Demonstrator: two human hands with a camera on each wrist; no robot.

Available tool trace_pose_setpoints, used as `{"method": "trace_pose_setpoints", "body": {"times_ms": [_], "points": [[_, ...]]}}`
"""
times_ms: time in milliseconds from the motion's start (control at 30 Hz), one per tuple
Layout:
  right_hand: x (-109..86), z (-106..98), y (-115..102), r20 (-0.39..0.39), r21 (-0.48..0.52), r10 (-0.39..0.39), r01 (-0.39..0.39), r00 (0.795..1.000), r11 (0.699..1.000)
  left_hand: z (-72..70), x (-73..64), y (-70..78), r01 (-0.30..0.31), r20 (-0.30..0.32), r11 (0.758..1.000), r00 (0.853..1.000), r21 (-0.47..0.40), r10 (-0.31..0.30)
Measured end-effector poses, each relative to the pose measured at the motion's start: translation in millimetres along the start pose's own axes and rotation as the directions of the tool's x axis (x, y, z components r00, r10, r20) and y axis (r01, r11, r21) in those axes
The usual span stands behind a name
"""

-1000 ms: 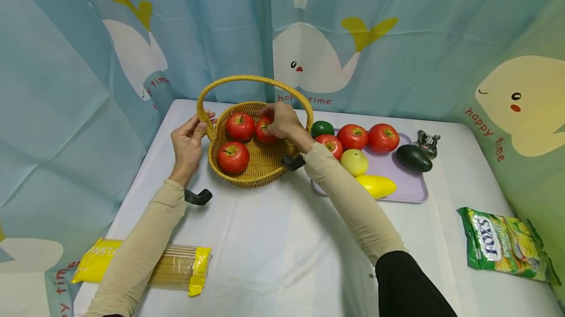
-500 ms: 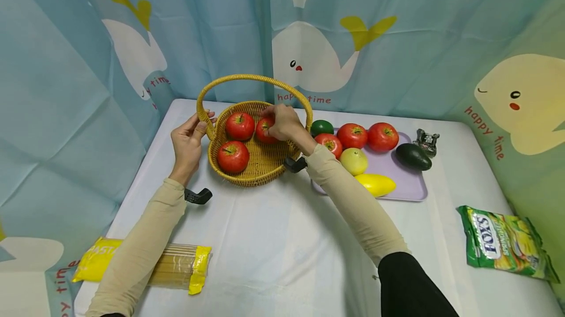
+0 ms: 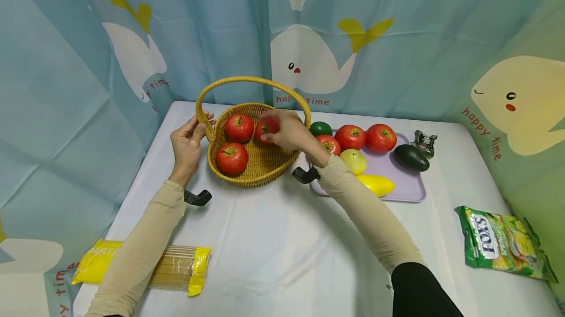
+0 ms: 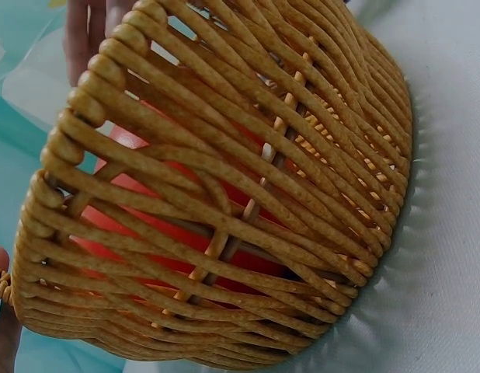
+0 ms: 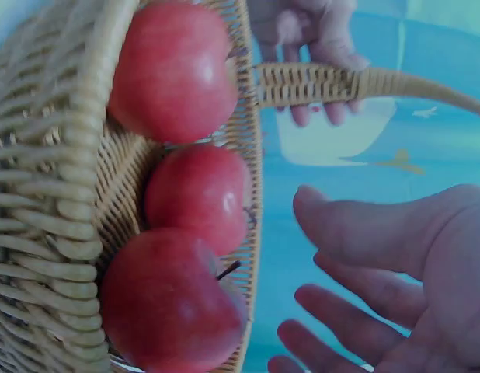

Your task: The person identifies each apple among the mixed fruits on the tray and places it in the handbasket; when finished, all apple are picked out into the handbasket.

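The yellow wicker basket (image 3: pixel 260 177) stands at the back of the table with three red apples inside. My left hand (image 3: pixel 186 147) holds the lower left end of its handle (image 3: pixel 202 114) between thumb and fingers. Over the basket's right side hovers my right hand (image 3: pixel 289 130), its fingers spread and apart from the fruit. Beneath it lies one apple (image 3: pixel 262 131), partly covered by the hand in the head view. The other two apples, a rear apple (image 3: pixel 239 127) and a front apple (image 3: pixel 232 158), sit on the left. The right wrist view shows the loose fingers (image 5: pixel 356 311) with nothing between them.
Right of the basket, a lilac tray (image 3: pixel 403 187) bears more red apples (image 3: pixel 381 138), a pale round fruit (image 3: pixel 353 161), a yellow fruit (image 3: pixel 376 185) and a dark green avocado (image 3: pixel 410 157). A pasta pack (image 3: pixel 176 268) lies front left, a green Fox's bag (image 3: pixel 505 243) right.
My right hand has let go of the apple in the basket, opened its fingers and drawn back slightly to the right. The left hand keeps its hold on the handle.
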State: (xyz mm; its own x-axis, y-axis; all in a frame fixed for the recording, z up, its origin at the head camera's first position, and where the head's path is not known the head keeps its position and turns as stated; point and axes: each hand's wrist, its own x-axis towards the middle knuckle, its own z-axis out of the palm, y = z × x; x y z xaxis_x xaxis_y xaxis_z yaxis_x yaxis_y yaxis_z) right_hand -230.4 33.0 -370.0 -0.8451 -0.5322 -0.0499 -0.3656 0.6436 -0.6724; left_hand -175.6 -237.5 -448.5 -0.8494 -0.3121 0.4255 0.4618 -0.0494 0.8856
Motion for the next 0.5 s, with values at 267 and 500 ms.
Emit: {"method": "trace_pose_setpoints", "body": {"times_ms": [267, 500], "points": [[-31.3, -8, 5, 0.021, 0.12, -0.176, 0.172, 0.984, 0.978, 1.5, -2.1, 0.7, 0.005, 0.002, 1.0, 1.0, -0.023, -0.005], [-66.4, -23, 14, 0.058, 0.253, -0.231, 0.21, 0.971, 0.945, 1.0, -1.5, -0.5, 0.004, -0.008, 0.999, 1.0, -0.035, -0.004]]}}
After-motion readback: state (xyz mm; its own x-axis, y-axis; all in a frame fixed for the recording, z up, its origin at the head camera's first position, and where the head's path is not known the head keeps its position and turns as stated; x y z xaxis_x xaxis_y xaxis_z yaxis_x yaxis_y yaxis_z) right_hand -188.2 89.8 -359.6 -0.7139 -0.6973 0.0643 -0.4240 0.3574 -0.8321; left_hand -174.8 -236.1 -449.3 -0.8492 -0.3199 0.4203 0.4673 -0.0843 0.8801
